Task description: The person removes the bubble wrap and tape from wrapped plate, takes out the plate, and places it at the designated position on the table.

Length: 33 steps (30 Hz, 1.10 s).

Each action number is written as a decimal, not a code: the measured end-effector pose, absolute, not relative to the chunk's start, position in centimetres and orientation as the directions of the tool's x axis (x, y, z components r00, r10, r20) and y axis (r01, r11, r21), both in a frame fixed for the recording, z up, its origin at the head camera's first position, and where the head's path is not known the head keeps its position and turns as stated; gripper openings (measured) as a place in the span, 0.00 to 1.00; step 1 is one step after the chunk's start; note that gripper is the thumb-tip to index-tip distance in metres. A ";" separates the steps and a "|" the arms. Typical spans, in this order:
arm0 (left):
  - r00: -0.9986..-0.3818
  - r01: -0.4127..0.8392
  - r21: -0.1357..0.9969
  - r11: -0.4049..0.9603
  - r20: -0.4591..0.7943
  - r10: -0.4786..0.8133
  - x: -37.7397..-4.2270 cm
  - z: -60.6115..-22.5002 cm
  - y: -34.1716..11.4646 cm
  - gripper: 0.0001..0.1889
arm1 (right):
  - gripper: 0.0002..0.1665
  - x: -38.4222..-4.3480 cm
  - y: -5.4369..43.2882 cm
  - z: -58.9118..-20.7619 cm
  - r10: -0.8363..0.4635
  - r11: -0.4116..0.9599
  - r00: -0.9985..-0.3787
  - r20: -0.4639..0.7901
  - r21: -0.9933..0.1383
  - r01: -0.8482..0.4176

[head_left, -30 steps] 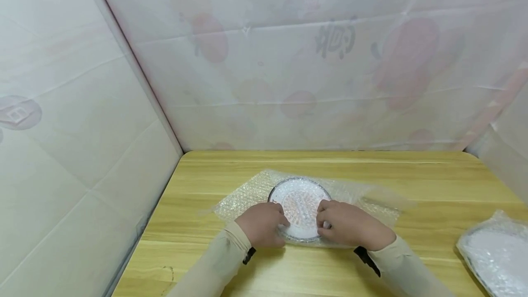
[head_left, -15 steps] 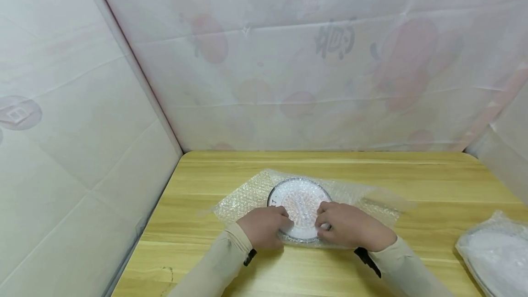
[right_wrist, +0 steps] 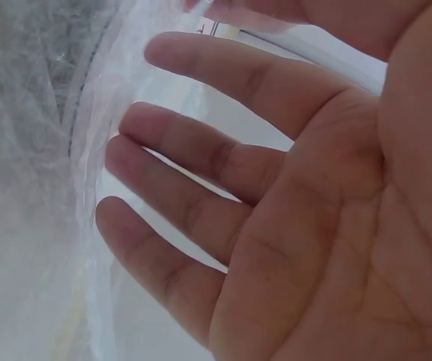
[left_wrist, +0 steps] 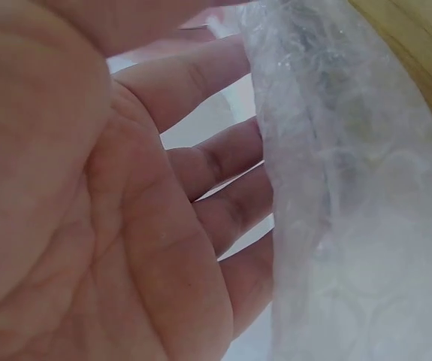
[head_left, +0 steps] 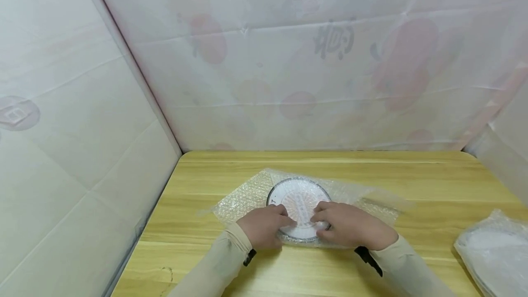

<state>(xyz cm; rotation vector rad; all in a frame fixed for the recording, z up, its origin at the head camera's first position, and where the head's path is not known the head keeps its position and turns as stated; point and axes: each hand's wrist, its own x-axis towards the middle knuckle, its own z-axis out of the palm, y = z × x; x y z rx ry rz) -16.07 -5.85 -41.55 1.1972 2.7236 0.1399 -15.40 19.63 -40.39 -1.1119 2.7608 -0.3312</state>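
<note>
A round white plate (head_left: pixel 284 190) with a dark rim line and a pinkish patterned centre lies on a sheet of bubble wrap (head_left: pixel 242 199), with clear film over its face. At the plate's near left side my left hand (head_left: pixel 264 226) rests with its fingers on the wrapped surface; in the left wrist view, bubble wrap (left_wrist: pixel 358 195) hides its fingertips. My right hand (head_left: pixel 354 224) touches the near right side. Seen from the right wrist, its fingers (right_wrist: pixel 174 135) are spread and gently bent against the wrap.
Another bubble-wrapped round white item (head_left: pixel 495 251) lies at the right edge of the wooden table (head_left: pixel 198 178). Pale printed cloth walls (head_left: pixel 255 68) stand behind and at the sides. Loose wrap extends left and right of the plate.
My left hand has shifted slightly, its fingers reaching further right over the plate. The right fingers have straightened and moved a little left. The plate and wrap stay almost in place.
</note>
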 end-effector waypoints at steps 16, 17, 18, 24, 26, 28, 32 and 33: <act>-0.669 0.731 0.107 0.674 -0.088 0.738 -16.2 -42.1 -5.8 0.40 | 0.25 -16.2 19.8 -39.3 -0.619 0.751 -0.761 0.191 -0.138 -0.646; -0.668 0.733 0.099 0.673 -0.083 0.740 -16.2 -42.2 -5.7 0.41 | 0.26 -16.4 19.8 -39.3 -0.609 0.756 -0.762 0.218 -0.130 -0.641; -0.666 0.736 0.091 0.671 -0.077 0.742 -16.2 -42.2 -5.7 0.41 | 0.27 -16.5 19.9 -39.3 -0.599 0.761 -0.762 0.246 -0.122 -0.637; -0.658 0.750 0.053 0.659 -0.045 0.752 -16.2 -42.3 -5.7 0.35 | 0.32 -17.1 20.7 -39.1 -0.524 0.800 -0.766 0.372 -0.094 -0.593; -0.653 0.755 0.046 0.654 -0.034 0.757 -16.2 -42.3 -5.8 0.32 | 0.34 -17.2 20.9 -39.1 -0.489 0.819 -0.781 0.388 -0.104 -0.565; -0.649 0.759 0.044 0.650 -0.027 0.760 -16.2 -42.3 -5.8 0.31 | 0.36 -17.2 21.1 -39.0 -0.460 0.833 -0.793 0.398 -0.114 -0.541; -0.651 0.757 0.050 0.651 -0.021 0.758 -16.3 -42.4 -5.9 0.31 | 0.38 -17.3 21.4 -38.7 -0.409 0.858 -0.823 0.394 -0.141 -0.494; -0.653 0.756 0.053 0.653 -0.020 0.757 -16.3 -42.4 -6.0 0.31 | 0.38 -17.3 21.5 -38.6 -0.396 0.863 -0.831 0.390 -0.151 -0.482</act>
